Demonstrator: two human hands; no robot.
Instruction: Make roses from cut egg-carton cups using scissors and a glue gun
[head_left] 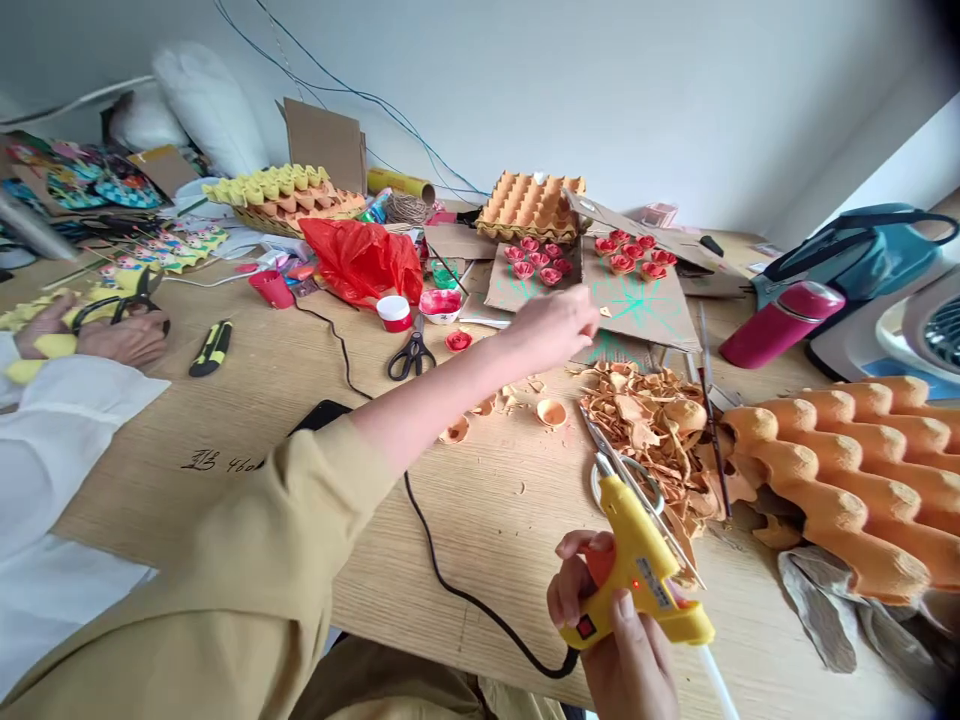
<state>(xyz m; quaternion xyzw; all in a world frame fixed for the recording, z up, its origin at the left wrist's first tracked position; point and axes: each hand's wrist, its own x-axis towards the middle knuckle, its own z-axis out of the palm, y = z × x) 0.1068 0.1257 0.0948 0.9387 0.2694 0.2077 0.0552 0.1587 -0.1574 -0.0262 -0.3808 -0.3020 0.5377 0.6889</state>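
Note:
My right hand point(626, 645) is wrapped around a yellow hot glue gun point(637, 560) with a small red light on its side. Its nozzle points up and away over the table, and a white glue stick point(718, 680) sticks out of its back. My left arm reaches across to the cardboard sheets point(649, 312). There my left hand point(561, 318) is closed, its fingertips hidden. A small orange scrap point(604, 312) shows just beside it. Red egg-carton flowers point(536, 262) stand on the cardboard, with green painted lines around them. A cut egg-carton cup point(551, 413) lies nearer.
Orange carton trimmings point(645, 410) pile up beside an egg tray point(847, 470). Black scissors point(411, 356), red paint pots point(394, 313) and a pink bottle point(784, 325) stand around. The black cord point(442, 575) crosses the table. At left, another person's hands point(124, 335) hold scissors.

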